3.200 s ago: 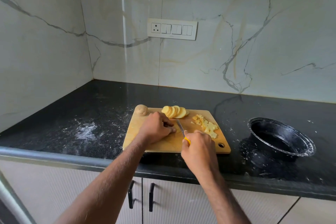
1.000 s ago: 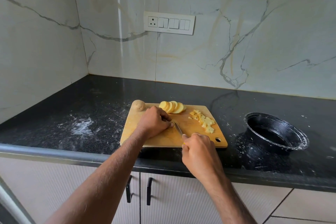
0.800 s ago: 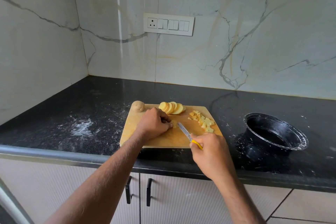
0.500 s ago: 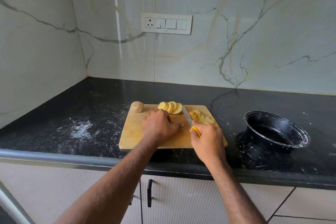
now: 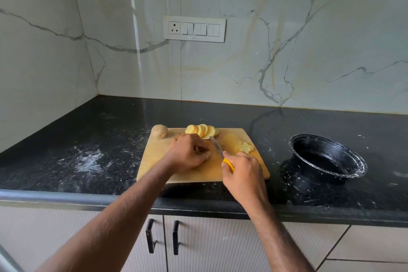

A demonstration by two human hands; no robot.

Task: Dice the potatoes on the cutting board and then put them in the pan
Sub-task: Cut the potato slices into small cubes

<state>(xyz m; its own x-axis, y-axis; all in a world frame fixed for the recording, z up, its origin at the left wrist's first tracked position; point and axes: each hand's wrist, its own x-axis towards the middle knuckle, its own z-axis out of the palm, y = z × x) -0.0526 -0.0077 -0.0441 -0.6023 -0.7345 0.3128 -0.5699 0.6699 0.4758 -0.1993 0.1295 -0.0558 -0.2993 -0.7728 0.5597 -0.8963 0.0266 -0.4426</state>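
The left hand [image 5: 189, 154] lay with fingers curled down on the cutting board [image 5: 154, 161]; what they held was hidden. The right hand [image 5: 242, 172] gripped the knife [image 5: 217, 147] by its yellow handle. A small pile of diced pieces [image 5: 246, 147] was done. A row of slices [image 5: 202, 130] and a whole potato [image 5: 159, 131] remained, and the pan [image 5: 326, 157] looked empty.

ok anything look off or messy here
White powdery smears and flecks litter the counter left of the board and around the pan, whose rim is dusted too. Nothing looks damaged or tipped.
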